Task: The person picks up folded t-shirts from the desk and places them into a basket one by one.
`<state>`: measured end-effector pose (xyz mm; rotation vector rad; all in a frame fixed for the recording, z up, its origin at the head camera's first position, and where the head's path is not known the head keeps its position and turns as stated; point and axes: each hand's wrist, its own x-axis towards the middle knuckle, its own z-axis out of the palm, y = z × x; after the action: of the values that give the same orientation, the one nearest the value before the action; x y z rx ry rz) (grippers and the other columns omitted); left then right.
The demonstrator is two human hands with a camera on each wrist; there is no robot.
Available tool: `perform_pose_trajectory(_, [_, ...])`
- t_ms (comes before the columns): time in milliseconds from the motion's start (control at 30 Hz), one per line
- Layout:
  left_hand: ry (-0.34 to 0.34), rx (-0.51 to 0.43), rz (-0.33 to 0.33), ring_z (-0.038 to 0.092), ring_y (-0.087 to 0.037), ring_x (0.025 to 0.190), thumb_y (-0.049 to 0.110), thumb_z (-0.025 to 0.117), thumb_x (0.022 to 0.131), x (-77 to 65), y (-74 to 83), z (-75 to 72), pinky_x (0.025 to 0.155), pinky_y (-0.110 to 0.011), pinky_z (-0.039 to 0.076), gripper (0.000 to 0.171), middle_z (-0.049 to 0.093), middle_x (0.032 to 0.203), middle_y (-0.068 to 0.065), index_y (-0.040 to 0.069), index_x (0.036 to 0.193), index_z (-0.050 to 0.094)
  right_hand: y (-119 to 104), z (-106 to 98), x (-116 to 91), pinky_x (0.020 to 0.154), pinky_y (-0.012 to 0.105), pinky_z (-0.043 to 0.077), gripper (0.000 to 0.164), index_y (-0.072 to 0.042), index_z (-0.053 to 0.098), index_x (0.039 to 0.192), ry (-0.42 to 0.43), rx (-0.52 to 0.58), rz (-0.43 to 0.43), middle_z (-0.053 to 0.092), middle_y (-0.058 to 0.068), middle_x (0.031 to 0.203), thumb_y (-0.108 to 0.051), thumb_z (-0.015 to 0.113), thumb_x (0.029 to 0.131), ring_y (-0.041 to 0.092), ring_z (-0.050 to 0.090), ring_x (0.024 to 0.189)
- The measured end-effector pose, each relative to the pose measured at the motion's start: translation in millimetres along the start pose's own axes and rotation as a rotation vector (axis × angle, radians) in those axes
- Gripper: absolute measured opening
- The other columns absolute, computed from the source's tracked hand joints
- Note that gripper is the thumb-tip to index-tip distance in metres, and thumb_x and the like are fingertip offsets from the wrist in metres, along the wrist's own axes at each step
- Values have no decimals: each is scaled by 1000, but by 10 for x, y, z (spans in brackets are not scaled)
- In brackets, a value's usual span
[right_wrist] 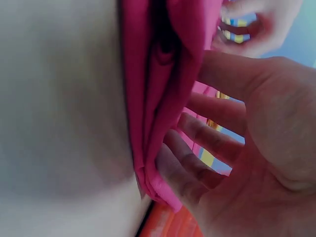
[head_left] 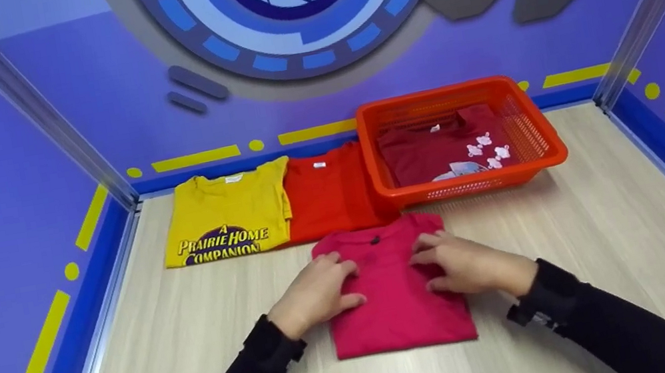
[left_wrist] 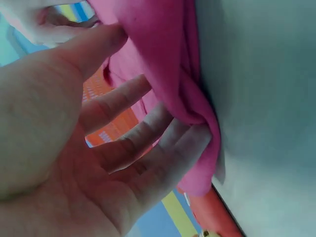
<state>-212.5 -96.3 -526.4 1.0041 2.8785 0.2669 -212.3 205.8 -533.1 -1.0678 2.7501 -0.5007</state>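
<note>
A folded pink T-shirt (head_left: pixel 401 320) lies flat on the table in the head view, its dark neck label at the far end. My left hand (head_left: pixel 317 289) rests on its left side and my right hand (head_left: pixel 470 261) on its right side, fingers spread and slightly bent. The left wrist view has the fingertips of the left hand (left_wrist: pixel 98 153) against the layered pink cloth (left_wrist: pixel 158 54). Similarly, in the right wrist view the right hand (right_wrist: pixel 237 133) touches the stacked folds (right_wrist: pixel 148 123) along the other edge. Neither hand visibly grips the cloth.
Behind the pink shirt, a folded yellow T-shirt (head_left: pixel 227 204) with printed lettering overlaps a folded red T-shirt (head_left: pixel 331 197). An orange plastic basket (head_left: pixel 467 185) at the back right holds a folded dark red shirt (head_left: pixel 416 162). Blue-purple panels (head_left: pixel 292 105) enclose the wooden table (head_left: pixel 210 342).
</note>
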Motion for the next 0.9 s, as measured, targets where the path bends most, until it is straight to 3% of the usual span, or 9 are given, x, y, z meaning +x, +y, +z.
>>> perform_pose_trajectory(133, [-15, -36, 21, 55, -20, 96, 51, 73, 86, 15, 69, 19, 92, -37, 49, 46, 62, 107, -3, 19, 119, 70, 110, -38, -86, 101, 43, 46, 43, -15, 70, 124, -1, 30, 40, 56, 0, 124, -28, 80, 83, 22, 51, 119])
perform_pose_trajectory(233, [-42, -104, 38, 58, -20, 101, 47, 72, 88, 8, 65, -48, 95, -37, 50, 45, 65, 111, -4, 17, 121, 70, 162, -66, -129, 102, 44, 46, 43, -16, 69, 126, -16, 62, 45, 56, 0, 126, -27, 78, 85, 22, 51, 121])
perform_pose_trajectory(333, [-61, -204, 13, 62, -19, 105, 40, 72, 90, 9, -33, -163, 95, -36, 51, 39, 69, 113, -3, 15, 120, 70, 210, -145, -152, 102, 43, 49, 42, -18, 67, 128, -27, 128, 74, 61, -1, 127, -29, 75, 89, 19, 55, 120])
perform_pose_trajectory(400, [-50, -250, -16, 63, -18, 102, 35, 72, 90, 37, -143, -224, 93, -36, 52, 34, 71, 110, -3, 14, 118, 71, 250, -226, -163, 96, 42, 52, 39, -17, 68, 128, 9, 142, 118, 66, 0, 123, -27, 73, 90, 17, 61, 111])
perform_pose_trajectory(600, [18, -259, -136, 60, -20, 99, 34, 72, 91, 204, -413, -227, 92, -37, 52, 38, 68, 110, -9, 10, 120, 69, 337, -417, -120, 79, 46, 55, 34, -7, 71, 119, 210, -63, 262, 70, 8, 104, -24, 72, 89, 22, 65, 87])
perform_pose_trajectory(767, [19, -248, -188, 61, -24, 109, 36, 72, 91, 326, -393, -112, 100, -38, 50, 46, 66, 117, -9, 8, 127, 65, 381, -317, 1, 89, 54, 53, 47, -2, 64, 128, 173, -160, 301, 64, 17, 120, -28, 71, 90, 34, 67, 100])
perform_pose_trajectory(900, [27, -189, -205, 63, -25, 105, 33, 74, 89, 403, -339, -61, 96, -38, 50, 40, 67, 111, -7, 9, 121, 66, 449, -199, 102, 91, 55, 52, 46, 0, 63, 125, 157, -181, 288, 62, 20, 122, -27, 73, 89, 40, 66, 104])
